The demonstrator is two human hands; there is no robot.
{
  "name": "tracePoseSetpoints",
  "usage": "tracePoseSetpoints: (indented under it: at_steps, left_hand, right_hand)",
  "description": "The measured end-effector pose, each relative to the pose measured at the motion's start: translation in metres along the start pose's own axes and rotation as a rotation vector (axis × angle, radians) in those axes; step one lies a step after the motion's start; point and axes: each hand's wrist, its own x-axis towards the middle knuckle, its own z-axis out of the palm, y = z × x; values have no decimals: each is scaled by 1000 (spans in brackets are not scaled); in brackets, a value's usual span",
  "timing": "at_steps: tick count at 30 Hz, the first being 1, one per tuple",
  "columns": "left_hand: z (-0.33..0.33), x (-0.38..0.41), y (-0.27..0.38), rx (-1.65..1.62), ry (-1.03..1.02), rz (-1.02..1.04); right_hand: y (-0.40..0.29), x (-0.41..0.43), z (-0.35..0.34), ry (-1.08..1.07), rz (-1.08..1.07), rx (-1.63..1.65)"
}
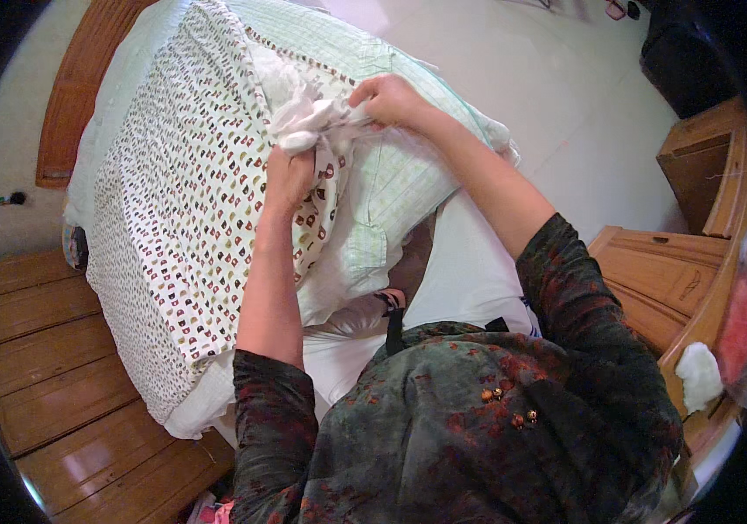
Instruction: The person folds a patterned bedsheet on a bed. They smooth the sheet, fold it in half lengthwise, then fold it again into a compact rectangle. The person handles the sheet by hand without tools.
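Note:
Bunched white fabric (304,114) is gripped between my two hands. My left hand (290,173) is closed on its lower end, beside the folded edge of a white cloth cover (196,196) with a small brown, red and olive print. Farther up and to the right, my right hand (389,99) pinches the other end of the bunch. Under it spreads a pale green striped quilt (406,170), partly inside or beneath the printed cover; which one, I cannot tell. The fingertips of my left hand are hidden by the cloth.
Brown wooden slats (52,393) lie at the lower left, and a curved wooden board (85,85) stands at the upper left. A wooden cabinet with drawers (668,268) is on the right, near a black bag-like object (687,62). Pale floor (543,85) shows beyond the quilt.

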Motion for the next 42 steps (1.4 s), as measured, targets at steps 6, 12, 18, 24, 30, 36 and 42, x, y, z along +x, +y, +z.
tracePoseSetpoints:
  at_steps: [6,12,18,24,30,36,42]
  left_hand:
    - [20,27,46,817,-474,60]
    - [38,26,36,699,-422,83]
    - [28,32,20,257,-191,-5]
    - [26,22,9,-40,-222,-87]
    - [34,19,-18,171,-250,202]
    - [29,23,-20,-472,-178,-323]
    - [30,21,-9,-932,-39,-423]
  right_hand:
    - [26,1,-39,14,-189,-380]
    - [22,-21,-32,106,-509,-785]
    - [24,-64,-18,229,-830,-671]
    - [18,-54,0,244,-695,-676]
    - [7,-10,11,52,11,-53]
    - [2,-2,10,-65,156,187]
    - [11,15,-5,-272,426,605]
